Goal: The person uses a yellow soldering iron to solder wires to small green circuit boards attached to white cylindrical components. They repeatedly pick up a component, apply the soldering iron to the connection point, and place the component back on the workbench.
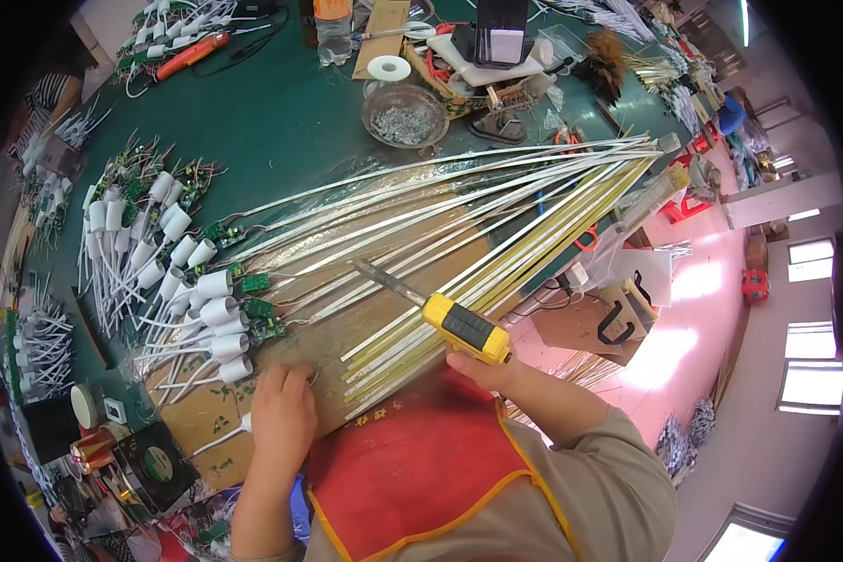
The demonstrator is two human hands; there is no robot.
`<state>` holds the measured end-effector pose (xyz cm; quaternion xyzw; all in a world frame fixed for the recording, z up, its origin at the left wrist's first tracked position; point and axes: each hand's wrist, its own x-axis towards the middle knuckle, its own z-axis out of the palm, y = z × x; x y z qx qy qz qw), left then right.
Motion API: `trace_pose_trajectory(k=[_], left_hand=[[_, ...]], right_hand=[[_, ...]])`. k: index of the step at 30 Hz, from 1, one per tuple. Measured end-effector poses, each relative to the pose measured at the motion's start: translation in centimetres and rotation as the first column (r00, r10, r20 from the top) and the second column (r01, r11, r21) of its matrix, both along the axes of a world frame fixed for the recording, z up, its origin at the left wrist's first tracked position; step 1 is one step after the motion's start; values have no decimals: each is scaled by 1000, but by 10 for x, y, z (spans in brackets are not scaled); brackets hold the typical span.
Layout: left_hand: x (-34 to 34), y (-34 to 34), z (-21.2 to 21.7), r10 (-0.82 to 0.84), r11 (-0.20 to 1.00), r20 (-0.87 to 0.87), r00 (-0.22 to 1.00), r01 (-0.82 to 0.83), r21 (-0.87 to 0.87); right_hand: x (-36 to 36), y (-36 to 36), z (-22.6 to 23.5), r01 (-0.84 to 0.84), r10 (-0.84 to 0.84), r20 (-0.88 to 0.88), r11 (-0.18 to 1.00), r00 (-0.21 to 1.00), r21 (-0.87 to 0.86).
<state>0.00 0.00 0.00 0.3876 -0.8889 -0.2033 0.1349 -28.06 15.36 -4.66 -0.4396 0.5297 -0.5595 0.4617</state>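
My right hand (485,373) grips a yellow-handled soldering iron (464,325); its metal tip (377,275) points up-left over long white and yellow strips (459,201) fanned across a brown board (375,318). My left hand (283,412) rests knuckles-up on the board's near edge, fingers curled, pressing on the end of a strip or wire; what it pinches is hidden. Just beyond it lie white cylindrical caps (217,314) wired to small green circuit boards (257,307).
A green table (281,112) holds a glass bowl of small metal parts (405,116), a tape roll (388,67), a bottle (333,33), an orange tool (189,54) and more capped wire bundles (131,234). A small black fan (157,464) sits near left. Red stools (684,201) stand right.
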Motion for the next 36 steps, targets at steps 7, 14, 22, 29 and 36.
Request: trace_pose_trajectory(k=[7, 14, 22, 29, 36], left_hand=[[4, 7, -5, 95, 995, -66, 993, -97, -34], [7, 9, -9, 110, 991, -96, 989, -116, -61], [9, 10, -11, 110, 991, -36, 993, -113, -77], [7, 15, -12, 77, 988, -91, 993, -88, -126], [15, 10, -6, -2, 990, 31, 1000, 6, -143]], right_hand=[[6, -1, 1, 87, -87, -25, 996, 996, -16], [15, -4, 9, 124, -125, -9, 991, 992, -48], [27, 2, 18, -14, 21, -107, 997, 994, 69], [38, 8, 35, -90, 105, -122, 988, 987, 125], [36, 10, 48, -154, 178, -110, 967, 978, 201]])
